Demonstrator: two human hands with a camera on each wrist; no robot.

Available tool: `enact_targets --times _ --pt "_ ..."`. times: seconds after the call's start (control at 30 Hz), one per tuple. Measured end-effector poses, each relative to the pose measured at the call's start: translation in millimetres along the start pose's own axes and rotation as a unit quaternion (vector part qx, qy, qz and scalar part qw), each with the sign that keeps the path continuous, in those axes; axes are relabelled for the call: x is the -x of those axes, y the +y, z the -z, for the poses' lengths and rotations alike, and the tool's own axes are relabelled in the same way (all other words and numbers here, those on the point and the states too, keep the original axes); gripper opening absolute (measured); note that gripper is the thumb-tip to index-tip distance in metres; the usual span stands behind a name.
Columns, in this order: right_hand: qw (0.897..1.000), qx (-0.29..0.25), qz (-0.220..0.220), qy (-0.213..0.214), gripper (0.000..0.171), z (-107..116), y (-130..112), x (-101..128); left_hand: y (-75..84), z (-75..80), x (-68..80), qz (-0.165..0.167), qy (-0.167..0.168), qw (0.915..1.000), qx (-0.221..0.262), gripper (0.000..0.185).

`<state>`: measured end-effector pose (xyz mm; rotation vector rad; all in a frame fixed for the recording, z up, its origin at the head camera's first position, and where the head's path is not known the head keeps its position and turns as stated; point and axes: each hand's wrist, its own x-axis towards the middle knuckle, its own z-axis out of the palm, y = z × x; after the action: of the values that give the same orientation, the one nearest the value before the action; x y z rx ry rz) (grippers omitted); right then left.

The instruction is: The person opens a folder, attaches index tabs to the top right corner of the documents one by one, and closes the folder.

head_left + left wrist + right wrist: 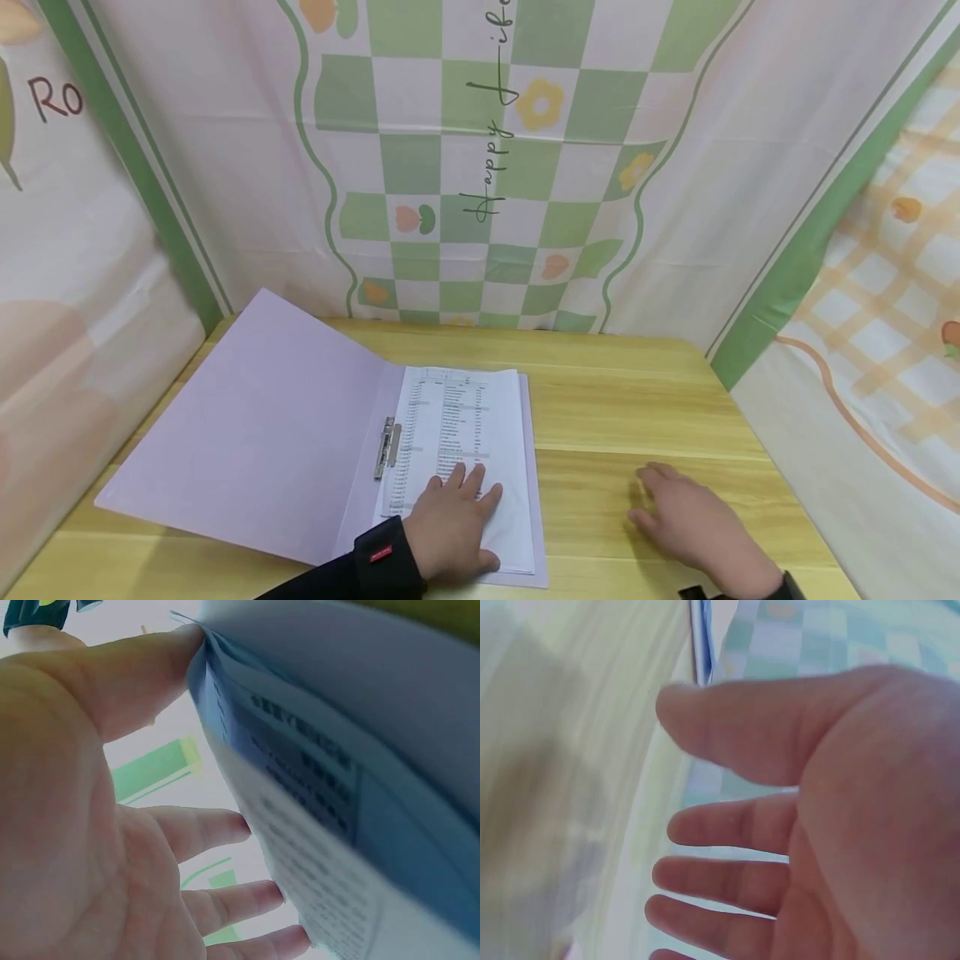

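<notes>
An open lilac folder (247, 433) lies on the wooden table (637, 400), with a metal clip (388, 447) at its spine. A stack of printed sheets (465, 425) fills its right half. My left hand (453, 525) rests flat on the lower part of the sheets, fingers straight; in the left wrist view the fingertips (225, 825) touch the printed paper (315, 847). To the right of the folder, my right hand (686, 517) hovers just over the bare tabletop, fingers loosely spread and holding nothing. The right wrist view shows its relaxed palm (855, 825).
Patterned cloth walls enclose the table: a green checked panel (480, 167) behind, a pale one (67, 292) at left, an orange plaid one (885, 333) at right. The folder's left flap reaches toward the left wall.
</notes>
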<state>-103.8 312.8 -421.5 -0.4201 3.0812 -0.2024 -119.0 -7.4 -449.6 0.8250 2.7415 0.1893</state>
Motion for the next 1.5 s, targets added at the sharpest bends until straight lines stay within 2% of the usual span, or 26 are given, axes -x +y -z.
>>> enact_targets --times 0.23,0.47,0.57,0.83,1.03,1.23,1.33,1.5 --pt "0.998 0.019 -0.067 0.005 0.044 3 42 12 0.2 -0.5 -0.1 0.003 -0.003 1.0000 0.005 0.080" --pt "0.996 0.025 -0.081 -0.014 0.023 0 59 15 -0.7 2.6 -0.3 0.005 -0.003 1.0000 -0.005 0.081" --pt "0.996 0.020 -0.087 -0.020 0.019 -1 61 15 -1.2 3.5 -0.5 0.005 -0.006 1.0000 -0.005 0.082" --pt "0.991 -0.007 -0.124 -0.042 0.030 -4 64 14 -1.7 3.4 0.7 -0.003 -0.007 1.0000 0.001 0.081" --pt "0.992 -0.011 -0.119 -0.036 0.026 -7 65 11 -3.0 3.8 2.0 -0.017 -0.003 0.9997 0.016 0.077" --pt "0.994 -0.015 -0.101 -0.039 0.022 -9 57 3 -3.5 6.0 2.1 -0.027 0.006 0.9995 0.016 0.072" --pt "0.994 -0.024 -0.099 -0.045 0.021 -9 51 -1 -3.8 8.6 0.7 -0.036 0.019 0.9990 0.015 0.063" --pt "0.993 -0.044 -0.097 -0.041 0.017 -3 39 -10 -7.9 19.4 -1.3 -0.077 0.069 0.9942 0.027 0.044"
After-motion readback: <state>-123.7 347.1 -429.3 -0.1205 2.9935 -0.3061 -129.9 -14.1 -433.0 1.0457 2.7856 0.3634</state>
